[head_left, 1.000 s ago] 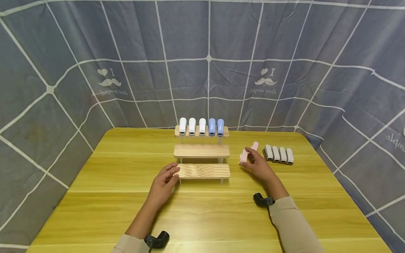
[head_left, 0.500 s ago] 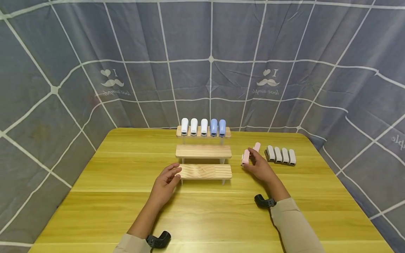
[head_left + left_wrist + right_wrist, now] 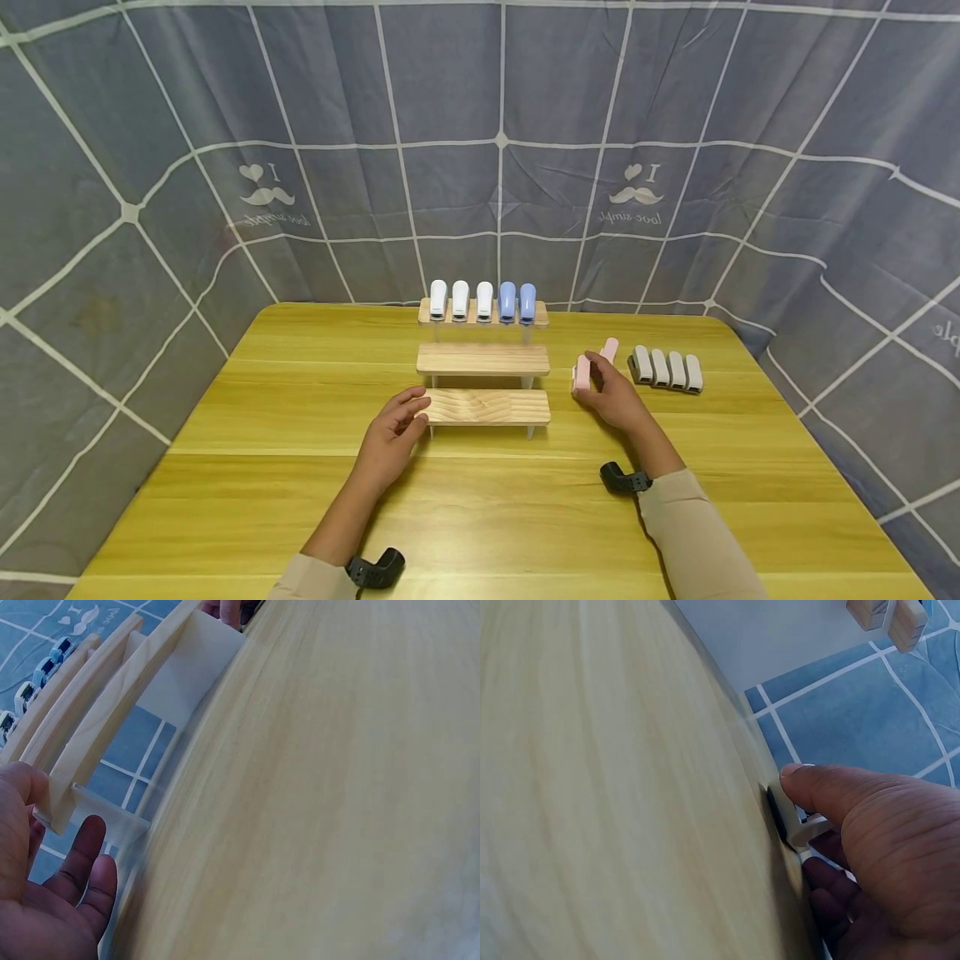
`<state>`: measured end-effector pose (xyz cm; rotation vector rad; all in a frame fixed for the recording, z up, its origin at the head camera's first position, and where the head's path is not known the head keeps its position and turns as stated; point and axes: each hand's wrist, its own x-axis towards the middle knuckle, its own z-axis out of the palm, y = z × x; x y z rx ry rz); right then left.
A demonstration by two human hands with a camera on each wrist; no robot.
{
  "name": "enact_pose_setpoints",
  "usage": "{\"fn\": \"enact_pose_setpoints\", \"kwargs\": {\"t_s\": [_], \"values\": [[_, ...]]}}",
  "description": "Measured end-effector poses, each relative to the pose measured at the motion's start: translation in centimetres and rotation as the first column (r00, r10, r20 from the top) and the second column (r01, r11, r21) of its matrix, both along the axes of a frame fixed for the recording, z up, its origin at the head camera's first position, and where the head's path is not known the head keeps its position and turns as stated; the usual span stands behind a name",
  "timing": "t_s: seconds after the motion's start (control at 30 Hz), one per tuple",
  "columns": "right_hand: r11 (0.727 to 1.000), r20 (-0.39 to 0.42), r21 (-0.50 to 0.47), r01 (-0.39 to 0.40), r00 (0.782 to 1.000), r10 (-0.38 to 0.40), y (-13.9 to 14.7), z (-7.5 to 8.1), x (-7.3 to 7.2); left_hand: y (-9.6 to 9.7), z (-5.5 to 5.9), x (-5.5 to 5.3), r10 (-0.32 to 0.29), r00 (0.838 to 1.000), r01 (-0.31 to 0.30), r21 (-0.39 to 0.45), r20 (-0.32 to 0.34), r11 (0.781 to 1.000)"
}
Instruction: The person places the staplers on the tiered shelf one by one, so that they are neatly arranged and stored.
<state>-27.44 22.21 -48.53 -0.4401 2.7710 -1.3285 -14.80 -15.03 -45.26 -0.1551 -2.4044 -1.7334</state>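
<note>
Off to the right, my right hand (image 3: 615, 400) grips a small pink stapler (image 3: 581, 373) at the table surface, thumb on one side and fingers on the other. In the right wrist view the thumb (image 3: 817, 784) covers much of that stapler (image 3: 802, 829). A second pink stapler (image 3: 610, 350) lies just behind. My left hand (image 3: 388, 437) touches the left end of the lowest wooden shelf (image 3: 483, 407) with relaxed fingers. In the left wrist view two fingers (image 3: 82, 855) hang free below the shelf edge.
Three white staplers (image 3: 460, 300) and two blue staplers (image 3: 507, 302) stand in a row on the rack's top shelf (image 3: 538, 314). The middle shelf (image 3: 482, 359) is bare wood. Several off-white staplers (image 3: 658, 367) line up right of my right hand. A grey curtain (image 3: 442, 192) surrounds the table.
The view has shifted slightly. Both hands keep nearly the same places, and the right hand keeps its grip on the front pink stapler.
</note>
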Motion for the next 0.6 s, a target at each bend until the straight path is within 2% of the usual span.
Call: {"fn": "enact_pose_setpoints", "kwargs": {"t_s": [0.13, 0.2, 0.6], "values": [[1.000, 0.005, -0.005, 0.012, 1.000, -0.012, -0.1, 0.1, 0.1, -0.4, -2.0, -0.9, -0.002, 1.000, 0.002, -0.002, -0.009, 1.000], [1.000, 0.001, -0.010, 0.017, 1.000, -0.017, -0.1, 0.0, 0.1, -0.6, -2.5, -1.2, -0.008, 1.000, 0.008, -0.003, -0.012, 1.000], [0.993, -0.038, -0.107, 0.047, 0.998, -0.051, -1.0, 0.2, 0.1, -0.9, -2.8, -1.3, -0.009, 1.000, 0.009, 0.007, -0.021, 1.000]]}}
